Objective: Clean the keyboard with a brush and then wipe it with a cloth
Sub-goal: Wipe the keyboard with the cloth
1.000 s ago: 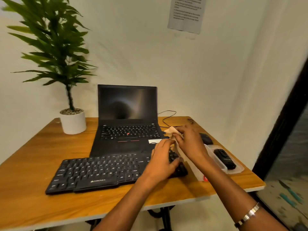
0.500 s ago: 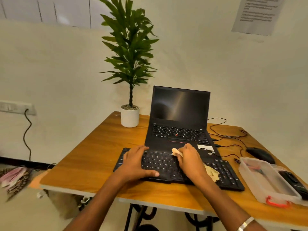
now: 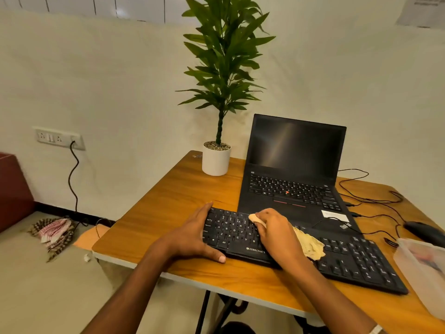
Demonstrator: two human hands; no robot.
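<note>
Black keyboard (image 3: 349, 255) lies along the near edge of the wooden counter (image 3: 168, 203), under both hands. Left hand (image 3: 192, 235) clasps the keyboard's left end, fingers curled over the far edge, thumb stretched along the near edge on the wood. Right hand (image 3: 277, 235) rests on the keys just right of it, fingers curled round a beige cloth (image 3: 310, 245); one end of the cloth pokes out past the fingertips, the rest trails out from under the palm onto the keys to the right. The two hands sit near each other but apart, with a patch of keys showing between them.

Beyond the right hand, an open black laptop (image 3: 293, 169), screen dark, its front edge touching or just behind the keyboard. Beyond the left hand, a potted plant (image 3: 216, 160) in a white pot. Well to the right of the right hand: a black mouse (image 3: 421, 231), loose cables (image 3: 375, 201), and a clear plastic box (image 3: 421, 266) at the counter's right edge. No brush can be made out.
</note>
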